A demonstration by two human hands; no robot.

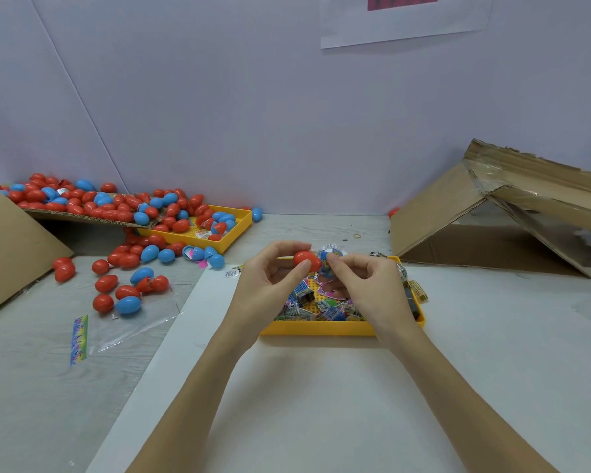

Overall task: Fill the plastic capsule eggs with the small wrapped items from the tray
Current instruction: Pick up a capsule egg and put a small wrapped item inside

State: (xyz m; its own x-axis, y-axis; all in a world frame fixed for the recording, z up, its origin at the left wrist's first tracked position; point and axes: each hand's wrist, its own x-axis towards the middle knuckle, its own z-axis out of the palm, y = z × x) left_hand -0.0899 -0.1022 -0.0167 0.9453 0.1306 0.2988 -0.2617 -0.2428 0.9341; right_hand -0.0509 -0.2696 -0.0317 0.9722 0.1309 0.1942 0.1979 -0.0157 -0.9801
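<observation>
Red capsule egg (307, 260) held above yellow tray (321, 328), centre of scene. Tray holds scattered small wrapped items (328, 310). Red and blue eggs (116, 206) piled far left.

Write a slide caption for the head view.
Both hands hold a red capsule egg above the yellow tray of wrapped items.

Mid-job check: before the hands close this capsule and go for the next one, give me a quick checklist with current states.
1. Red egg gripped by the left hand fingers: ok.
2. Wrapped item pinched by the right hand right at the egg: ok.
3. Item fully seated inside the egg: cannot tell, the fingers hide the opening.
4. Both egg halves lined up for closing: cannot tell, only one red shell shows.
5. Supply of wrapped items left in the near yellow tray: ok, many packets lie in it.
6. More eggs available: ok, loose red and blue eggs lie on the table to the left.
</observation>
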